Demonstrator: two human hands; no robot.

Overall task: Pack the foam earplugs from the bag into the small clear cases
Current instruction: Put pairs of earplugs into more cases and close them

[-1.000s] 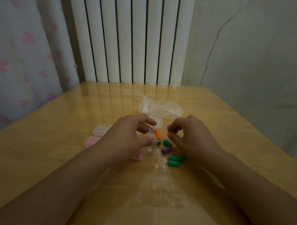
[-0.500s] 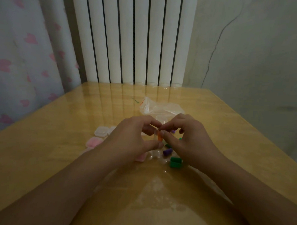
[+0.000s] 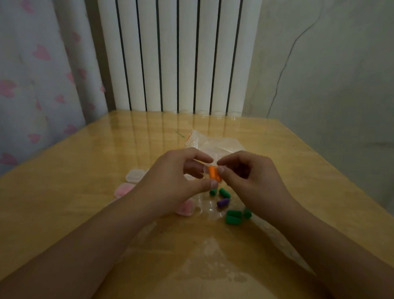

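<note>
Head view, only one. Centre of frame: left hand curled around a small clear case, thumb under, index over, held up off the table, probably to keep its mouth facing the other hand. Right hand pinches at the orange earplugs with thumb and index tip, other fingers curled in; looks like it is pushing them into the case. Two orange ones seem to sit side by side; how far in, cannot tell, fingers cover it.

Just below the hands, loose on the table: green earplugs in a small cluster, more green nearer the left thumb, one purple earplug between them. Likely tipped out for easy reach.

Above the hands, middle of frame: clear bag lying flat and crumpled; contents unclear.

Left of centre: closed cases with pink contents, partly hidden by the left wrist, set aside, so probably done.

Upper frame: white radiator, heart-print curtain at left.
</note>
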